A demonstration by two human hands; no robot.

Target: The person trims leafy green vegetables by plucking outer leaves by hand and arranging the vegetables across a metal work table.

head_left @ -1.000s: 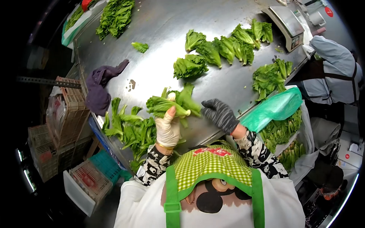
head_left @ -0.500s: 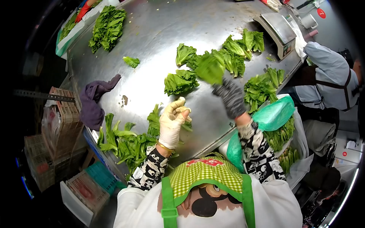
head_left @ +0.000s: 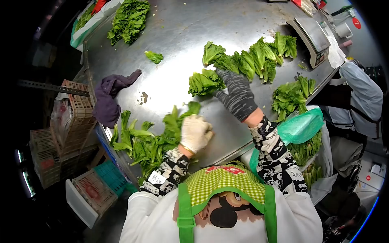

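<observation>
My left hand, in a pale glove, is curled closed beside the loose green leaves at the table's near left edge. Whatever its fingers may hold is hidden underneath. My right hand, in a dark grey striped glove, reaches over the table with thumb and fingers apart. Its fingertips are at the right edge of a lettuce bunch, and I see nothing gripped. Just beyond it runs a row of lettuce bunches. Another lettuce pile lies to the right.
A scale stands at the far right of the metal table. A purple cloth hangs over the left edge. More lettuce lies far left. A green-lined bag with greens is at my right, and a co-worker is beyond.
The blurred lettuce in my right hand is out of its grasp; the hand now spreads by the nearer bunch. My left hand has turned over, lowered and curled. The whole view shifted slightly.
</observation>
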